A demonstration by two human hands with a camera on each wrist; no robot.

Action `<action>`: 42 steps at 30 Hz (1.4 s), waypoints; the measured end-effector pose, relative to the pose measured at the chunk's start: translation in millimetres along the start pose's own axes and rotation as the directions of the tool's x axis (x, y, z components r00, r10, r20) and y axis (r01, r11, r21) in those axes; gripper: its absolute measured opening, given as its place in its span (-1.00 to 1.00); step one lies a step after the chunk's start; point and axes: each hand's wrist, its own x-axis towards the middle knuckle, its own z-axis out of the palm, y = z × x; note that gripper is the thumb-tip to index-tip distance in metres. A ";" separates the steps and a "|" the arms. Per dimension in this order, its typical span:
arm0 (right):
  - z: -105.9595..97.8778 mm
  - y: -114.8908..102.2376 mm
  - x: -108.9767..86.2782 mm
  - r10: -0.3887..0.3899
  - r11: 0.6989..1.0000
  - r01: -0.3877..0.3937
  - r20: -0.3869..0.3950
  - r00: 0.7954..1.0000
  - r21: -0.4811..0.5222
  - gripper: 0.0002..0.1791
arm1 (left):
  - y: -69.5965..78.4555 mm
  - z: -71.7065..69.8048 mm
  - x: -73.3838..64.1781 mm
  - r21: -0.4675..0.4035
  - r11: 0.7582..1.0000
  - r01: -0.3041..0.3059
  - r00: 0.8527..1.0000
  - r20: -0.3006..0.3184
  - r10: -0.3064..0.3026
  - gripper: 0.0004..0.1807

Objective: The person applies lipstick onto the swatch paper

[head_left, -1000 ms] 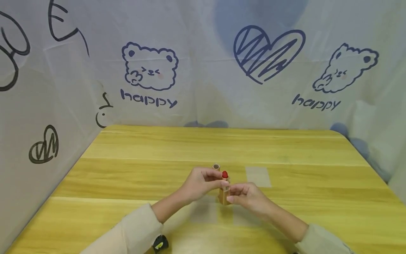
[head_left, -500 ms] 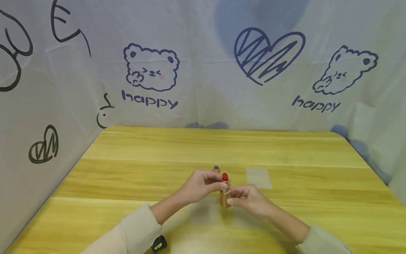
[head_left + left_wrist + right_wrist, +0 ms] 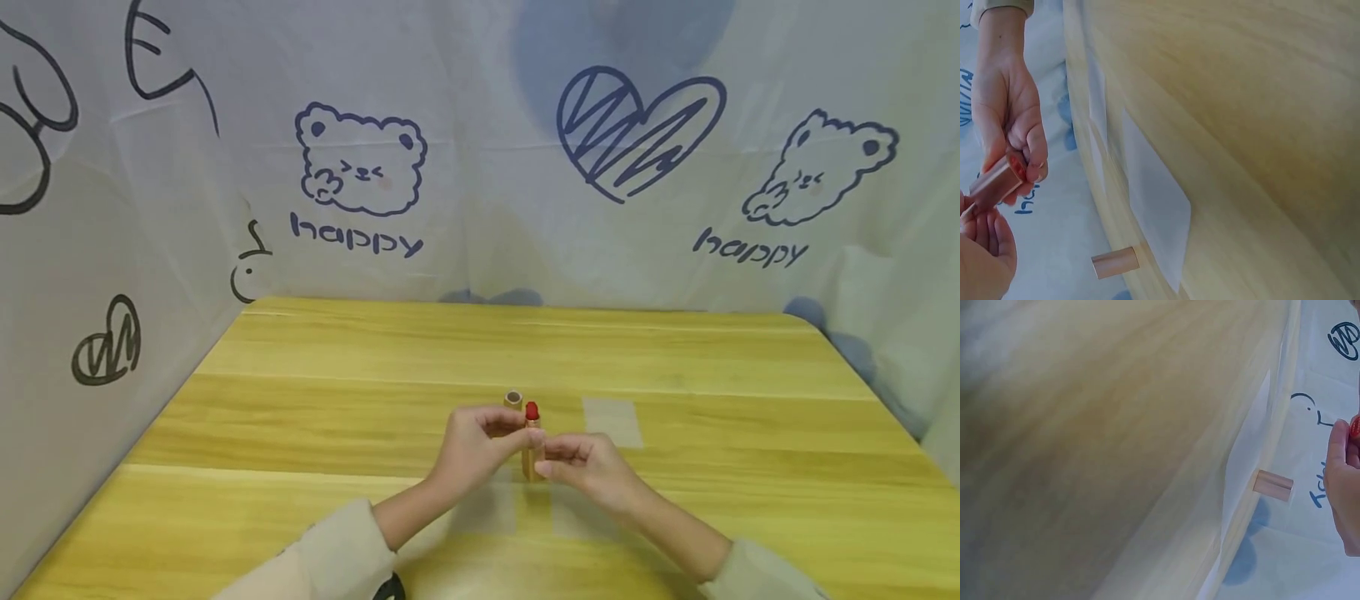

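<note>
Left hand (image 3: 477, 442) and right hand (image 3: 602, 473) both pinching one lipstick (image 3: 530, 464); we're counting one cap (image 3: 513, 401) just past the left, three pale squares (image 3: 613, 422) around them.

In my remote view, the lipstick (image 3: 531, 465) is between left hand (image 3: 476, 446) and right hand (image 3: 596, 471) over the table (image 3: 300, 417), where the cap (image 3: 513, 400) stands behind-left and one sheet (image 3: 613, 422) lies behind-right, the curtain (image 3: 480, 200) beyond.
</note>
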 end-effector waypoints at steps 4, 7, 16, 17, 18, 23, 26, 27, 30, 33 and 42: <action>-0.1 0.6 0.3 0.009 1.000 -0.009 -0.010 1.000 -0.010 -0.55 | -0.4 -0.5 1.4 -0.013 1.000 0.008 0.999 0.044 -0.008 -0.79; -0.1 1.2 -0.1 0.014 1.000 -0.014 -0.004 1.000 -0.004 -0.54 | -1.5 -1.6 2.0 -0.022 1.000 0.021 0.997 0.080 -0.019 -0.79; -0.8 1.1 -1.7 0.047 0.999 -0.048 -0.044 0.998 -0.012 -0.54 | -2.9 -5.7 1.4 0.094 0.992 -0.084 0.991 0.116 0.072 -0.75; -1.5 0.3 -2.2 0.053 0.998 -0.054 -0.058 0.997 -0.019 -0.54 | -4.0 -7.0 1.0 0.121 0.987 -0.105 0.989 0.115 0.092 -0.73; -2.2 -0.5 -2.6 0.056 0.998 -0.058 -0.072 0.996 -0.027 -0.54 | -5.0 -8.7 0.2 0.149 0.981 -0.125 0.988 0.112 0.109 -0.71; -4.4 -2.8 -4.1 0.058 0.995 -0.069 -0.146 0.988 -0.069 -0.55 | -13.3 -20.1 -7.8 0.264 0.947 -0.180 0.982 0.111 0.156 -0.64; -2.7 -2.7 -4.9 0.066 0.992 -0.084 -0.189 0.980 -0.089 -0.58 | -18.8 -29.0 -16.5 0.335 0.928 -0.163 0.983 0.138 0.123 -0.56; -1.8 -2.7 -5.4 0.071 0.992 -0.091 -0.203 0.977 -0.093 -0.59 | -20.5 -32.1 -19.9 0.366 0.917 -0.156 0.983 0.151 0.106 -0.53; -0.4 -4.4 -6.9 0.102 0.989 -0.125 -0.242 0.965 -0.084 -0.62 | -25.6 -40.0 -28.9 0.466 0.871 -0.154 0.977 0.200 0.066 -0.41; 0.2 -5.6 -8.0 0.139 0.986 -0.160 -0.270 0.953 -0.056 -0.63 | -30.7 -45.0 -36.4 0.571 0.801 -0.180 0.967 0.253 0.036 -0.29; 0.9 -5.7 -9.0 0.151 0.988 -0.157 -0.260 0.954 -0.004 -0.61 | -44.0 -49.6 -53.9 0.729 0.668 -0.149 0.942 0.311 -0.130 -0.08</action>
